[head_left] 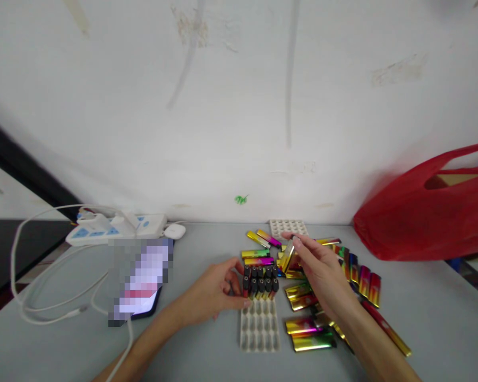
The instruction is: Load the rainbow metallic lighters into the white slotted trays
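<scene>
A white plastic tray (259,331) with rows of small pockets lies on the table. Several lighters (259,284) stand upright in its far part, black tops up; the near pockets show bare. My left hand (217,289) is curled against the left side of the tray, thumb and fingers gripping its edge beside the standing lighters. Between the thumb and fingers of my right hand (322,268) is a gold lighter (289,255), tilted above the table to the right of the tray. Shiny multicoloured lighters (313,339) lie loose beneath and around that hand, partly hidden by it.
A second white tray (276,227) lies by the wall (239,116). On the left are a phone (147,278), a power strip (151,225) and looping white cables (18,265). At the right edge sits a red bag (418,212). More lighters (369,286) lie at right.
</scene>
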The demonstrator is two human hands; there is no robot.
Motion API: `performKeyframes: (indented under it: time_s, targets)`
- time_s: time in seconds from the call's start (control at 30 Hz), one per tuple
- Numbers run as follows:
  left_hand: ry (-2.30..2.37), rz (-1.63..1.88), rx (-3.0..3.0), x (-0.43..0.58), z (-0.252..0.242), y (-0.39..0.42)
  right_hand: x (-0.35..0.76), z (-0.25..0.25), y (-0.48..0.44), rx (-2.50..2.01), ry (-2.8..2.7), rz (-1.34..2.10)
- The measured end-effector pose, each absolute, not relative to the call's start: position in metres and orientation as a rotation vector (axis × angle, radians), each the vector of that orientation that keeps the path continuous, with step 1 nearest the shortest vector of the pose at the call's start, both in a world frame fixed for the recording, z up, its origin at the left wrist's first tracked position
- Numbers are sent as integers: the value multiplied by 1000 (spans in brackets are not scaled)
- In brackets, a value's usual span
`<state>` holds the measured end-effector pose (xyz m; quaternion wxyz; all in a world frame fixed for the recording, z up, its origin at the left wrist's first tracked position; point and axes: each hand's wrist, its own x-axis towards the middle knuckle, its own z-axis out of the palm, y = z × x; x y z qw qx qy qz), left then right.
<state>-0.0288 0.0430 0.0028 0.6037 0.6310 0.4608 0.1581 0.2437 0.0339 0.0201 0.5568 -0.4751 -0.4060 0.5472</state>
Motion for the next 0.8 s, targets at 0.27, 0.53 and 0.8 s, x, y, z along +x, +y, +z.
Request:
performKeyframes:
  time_s: [0.27,0.53,0.8]
  targets:
    - [1065,363,1436,-28,4,43,237,28,29,-1009,-952,1355]
    - [1058,347,1450,-28,8,43,238,32,26,-1022,-932,1459]
    - [1058,354,1433,-27,8,42,239,37,27,-1017,-904,1506]
